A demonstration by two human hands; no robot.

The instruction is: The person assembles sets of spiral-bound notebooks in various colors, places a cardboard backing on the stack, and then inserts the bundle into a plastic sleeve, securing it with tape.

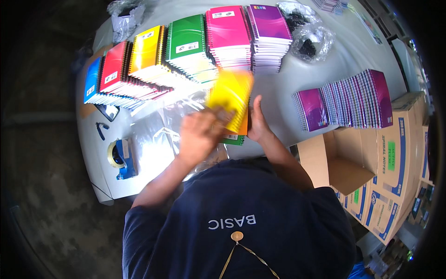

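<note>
At the wearer's twelve o'clock, the left hand (200, 133), fingers curled, grips the yellow notebook (235, 89) over the orange notebook (244, 127), whose edge the half-open, thumb-raised right hand (258, 124) braces, apparently to steady it.

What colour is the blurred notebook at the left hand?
The notebook is yellow, clearest in head view.

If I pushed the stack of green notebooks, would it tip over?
The stack of green notebooks might slide apart, since its notebooks look staggered. It's probably heavy, because many are piled up. The pink stack close beside it may stop it tipping that way.
</note>
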